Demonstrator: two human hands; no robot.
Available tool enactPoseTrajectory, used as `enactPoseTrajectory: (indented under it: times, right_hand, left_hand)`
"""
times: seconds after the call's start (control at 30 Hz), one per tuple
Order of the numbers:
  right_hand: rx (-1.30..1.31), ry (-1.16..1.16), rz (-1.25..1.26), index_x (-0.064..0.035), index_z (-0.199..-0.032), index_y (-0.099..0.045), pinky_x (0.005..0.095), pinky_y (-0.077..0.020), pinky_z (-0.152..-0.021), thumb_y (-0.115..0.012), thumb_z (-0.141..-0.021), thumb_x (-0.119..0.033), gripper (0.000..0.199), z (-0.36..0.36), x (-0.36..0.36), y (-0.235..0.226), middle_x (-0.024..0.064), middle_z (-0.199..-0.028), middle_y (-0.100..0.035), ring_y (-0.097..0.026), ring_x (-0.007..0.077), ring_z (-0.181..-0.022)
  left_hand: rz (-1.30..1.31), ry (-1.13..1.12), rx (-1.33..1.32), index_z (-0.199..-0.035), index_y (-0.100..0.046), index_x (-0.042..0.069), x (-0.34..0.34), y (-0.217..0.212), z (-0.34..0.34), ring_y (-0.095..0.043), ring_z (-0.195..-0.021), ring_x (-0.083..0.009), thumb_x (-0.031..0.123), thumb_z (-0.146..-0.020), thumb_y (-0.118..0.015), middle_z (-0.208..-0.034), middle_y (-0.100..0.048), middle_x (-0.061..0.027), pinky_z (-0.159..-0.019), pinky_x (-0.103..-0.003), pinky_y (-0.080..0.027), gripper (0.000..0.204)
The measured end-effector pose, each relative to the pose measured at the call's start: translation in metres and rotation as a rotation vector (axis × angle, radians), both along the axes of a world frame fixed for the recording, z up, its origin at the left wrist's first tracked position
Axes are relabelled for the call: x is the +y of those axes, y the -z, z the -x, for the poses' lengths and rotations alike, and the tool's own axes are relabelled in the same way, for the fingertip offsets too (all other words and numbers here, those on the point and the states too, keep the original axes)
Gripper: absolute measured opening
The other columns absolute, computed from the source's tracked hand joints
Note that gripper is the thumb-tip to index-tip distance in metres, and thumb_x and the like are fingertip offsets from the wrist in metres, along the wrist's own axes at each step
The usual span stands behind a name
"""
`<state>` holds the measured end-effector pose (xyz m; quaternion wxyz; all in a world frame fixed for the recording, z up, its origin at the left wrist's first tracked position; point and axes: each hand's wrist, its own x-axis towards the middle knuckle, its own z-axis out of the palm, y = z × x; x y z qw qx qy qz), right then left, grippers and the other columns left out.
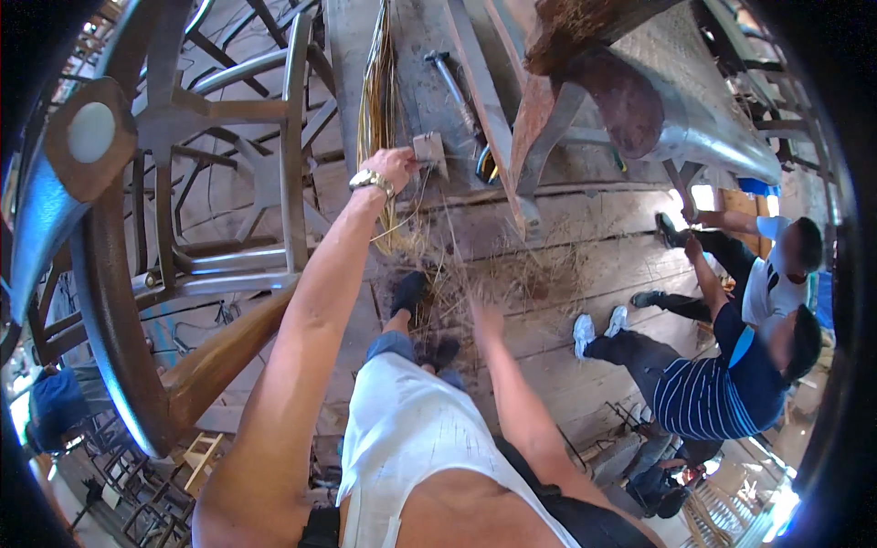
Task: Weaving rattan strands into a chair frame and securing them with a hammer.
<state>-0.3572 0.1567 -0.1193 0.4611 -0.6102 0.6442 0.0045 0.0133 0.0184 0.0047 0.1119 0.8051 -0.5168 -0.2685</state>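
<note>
My left hand (395, 167), with a watch at the wrist, is closed at the edge of the workbench. Its fingertips pinch something thin and dark against a small wooden block (429, 153); I cannot make out what it is. A pale thin strand (454, 233) runs from near the block down toward my right hand (486, 317). That hand is smeared by motion in front of my body, so its fingers do not show clearly. Beside my left hand, a bundle of long yellowish strands (373, 100) lies across the bench and hangs over its edge.
A hammer (448, 82) and a yellow-and-black tool (487, 164) lie on the bench (411, 55). Wooden chair frames (219, 114) crowd the left. A large woven-seated piece (676, 87) stands at upper right. Strand scraps (512, 274) litter the floor. Two people (713, 393) work at right.
</note>
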Motion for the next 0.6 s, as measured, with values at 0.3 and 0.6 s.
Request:
enactPoseTrajectory:
  times: [0.3,0.6]
  right_hand:
    - [0.678,0.060,-0.369,0.0039,-0.090,-0.066,0.0479,-0.0450,-0.082,-0.044,-0.090,-0.038,0.047,0.408,0.239,0.007,0.0269,-0.092,-0.065,-0.062,0.0411,-0.092]
    - [0.127,0.424,-0.156,0.0001,-0.076,-0.061,0.0378,-0.0424,-0.057,-0.054,-0.091,-0.034,0.038,0.217,0.126,-0.091,0.0088,-0.065,-0.060,-0.052,0.0162,-0.061]
  left_hand:
    - [-0.048,-0.244,0.001,-0.109,-0.066,0.017,0.005,0.014,0.013,-0.062,-0.103,-0.0318,0.045,-0.083,-0.061,-0.107,-0.067,-0.0130,-0.088,-0.043,-0.049,0.039]
    - [0.102,-0.383,-0.044,-0.109,-0.064,0.014,0.085,0.008,0.066,-0.063,-0.100,-0.0374,0.046,-0.075,-0.067,-0.105,-0.066,-0.0187,-0.083,-0.046,-0.050,0.047]
